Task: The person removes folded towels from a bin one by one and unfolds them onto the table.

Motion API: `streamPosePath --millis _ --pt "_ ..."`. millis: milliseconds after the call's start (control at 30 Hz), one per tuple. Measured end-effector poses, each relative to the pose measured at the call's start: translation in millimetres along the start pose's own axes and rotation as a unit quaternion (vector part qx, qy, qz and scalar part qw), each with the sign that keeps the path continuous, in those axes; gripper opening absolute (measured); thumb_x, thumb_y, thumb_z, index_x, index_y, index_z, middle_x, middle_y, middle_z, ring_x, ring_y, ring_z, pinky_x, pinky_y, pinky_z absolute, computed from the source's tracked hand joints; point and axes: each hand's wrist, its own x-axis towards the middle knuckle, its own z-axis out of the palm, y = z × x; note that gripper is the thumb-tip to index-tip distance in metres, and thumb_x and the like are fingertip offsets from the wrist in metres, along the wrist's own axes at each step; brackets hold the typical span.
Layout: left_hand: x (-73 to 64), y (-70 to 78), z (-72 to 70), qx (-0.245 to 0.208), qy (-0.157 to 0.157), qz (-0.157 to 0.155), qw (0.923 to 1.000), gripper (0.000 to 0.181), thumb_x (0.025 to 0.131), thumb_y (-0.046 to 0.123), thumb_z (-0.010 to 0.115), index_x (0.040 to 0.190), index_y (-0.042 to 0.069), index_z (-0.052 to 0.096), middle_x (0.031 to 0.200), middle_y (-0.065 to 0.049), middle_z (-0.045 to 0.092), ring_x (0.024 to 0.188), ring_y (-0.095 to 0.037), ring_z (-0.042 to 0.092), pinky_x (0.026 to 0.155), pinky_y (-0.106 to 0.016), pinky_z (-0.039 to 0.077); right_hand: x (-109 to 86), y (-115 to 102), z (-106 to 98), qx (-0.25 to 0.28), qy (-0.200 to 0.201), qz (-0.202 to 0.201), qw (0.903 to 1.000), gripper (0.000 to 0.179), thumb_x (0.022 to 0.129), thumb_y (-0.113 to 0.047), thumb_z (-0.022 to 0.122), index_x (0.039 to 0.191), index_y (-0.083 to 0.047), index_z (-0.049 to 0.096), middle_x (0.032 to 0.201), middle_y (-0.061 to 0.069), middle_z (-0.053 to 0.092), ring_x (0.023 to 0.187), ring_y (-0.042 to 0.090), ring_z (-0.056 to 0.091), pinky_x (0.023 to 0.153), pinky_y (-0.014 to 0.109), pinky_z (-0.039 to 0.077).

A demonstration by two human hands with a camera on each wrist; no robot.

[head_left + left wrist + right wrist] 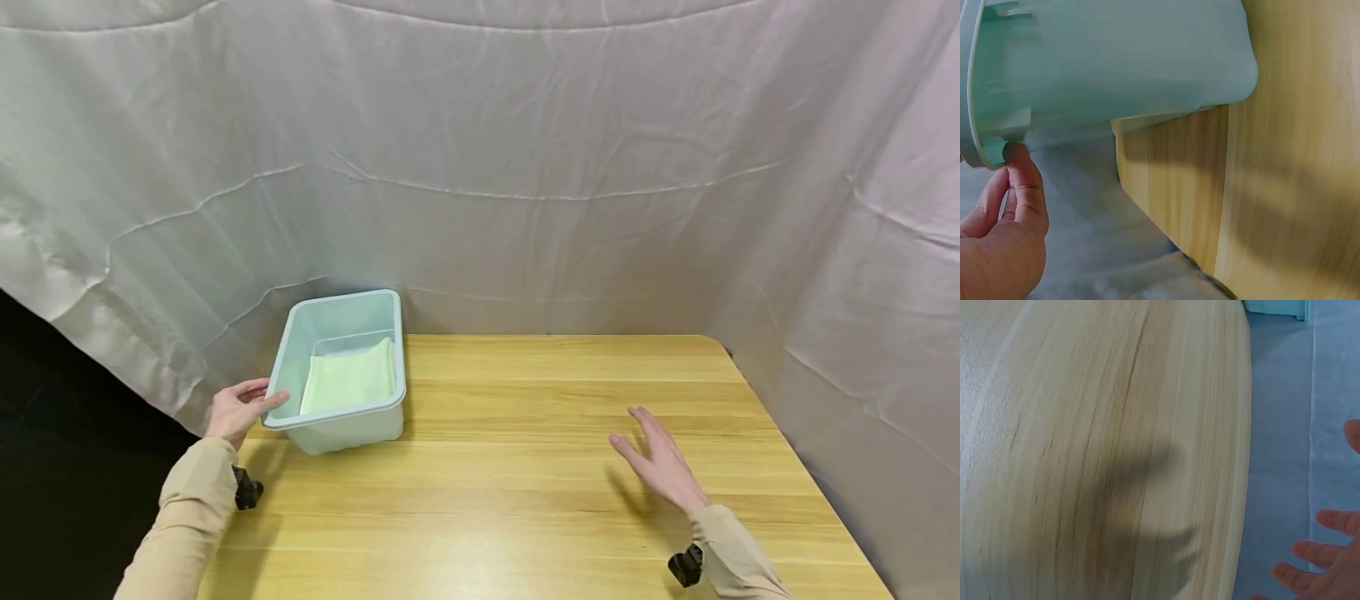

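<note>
A pale blue-green plastic bin (pixel 341 427) stands at the table's back left, its near left corner turned toward me. Inside it lies a folded light green cloth (pixel 351 379). My left hand (pixel 238 408) grips the bin's rim at that corner, thumb over the top and fingers beneath the outer edge. In the left wrist view the fingers (pixel 1025 181) of this hand curl up under the rim. Over the right part of the table my right hand (pixel 662 467) hovers with fingers spread, holding nothing; its shadow falls on the wood.
The wooden table (pixel 510 500) has a rounded far right corner. A pale grey curtain (pixel 525 233) hangs behind it and along both sides. Dark floor (pixel 67 467) shows at the left. Each wrist wears a small black camera (pixel 246 489) below the beige sleeve.
</note>
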Motion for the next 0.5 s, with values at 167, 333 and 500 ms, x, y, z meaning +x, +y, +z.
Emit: streamPosePath --millis 167,333,500 --pt "-3.3 1.7 8.8 -0.008 -0.019 0.005 0.9998 0.07 0.089 0.012 0.076 0.143 -0.016 0.041 0.078 0.027 0.057 0.075 0.014 0.055 0.07 -0.007 0.051 0.2 -2.5 -0.3 0.0 0.0 0.001 1.0 0.075 0.103 -0.045 0.051 0.156 0.002 0.027 0.162 0.034 0.02 0.147 0.056 0.022 0.116 0.075 0.019" --pt "-7.5 3.1 16.1 -0.021 -0.052 0.016 0.9983 0.069 0.089 0.009 0.075 0.143 -0.017 0.04 0.083 0.024 0.061 0.077 0.014 0.059 0.071 -0.008 0.053 0.6 -8.1 -1.5 -0.006 0.001 -0.006 1.0 0.076 0.103 -0.046 0.051 0.156 0.001 0.027 0.162 0.033 0.022 0.147 0.055 0.024 0.115 0.075 0.02" --pt "-13.3 6.8 27.1 -0.014 -0.078 0.028 0.9965 0.072 0.088 0.01 0.077 0.143 -0.017 0.04 0.1 0.008 0.068 0.08 0.014 0.06 0.075 -0.009 0.053 2.5 -17.6 -2.1 -0.021 0.002 -0.009 0.9997 0.077 0.102 -0.051 0.051 0.157 -0.002 0.027 0.162 0.03 0.026 0.147 0.052 0.026 0.115 0.074 0.023"
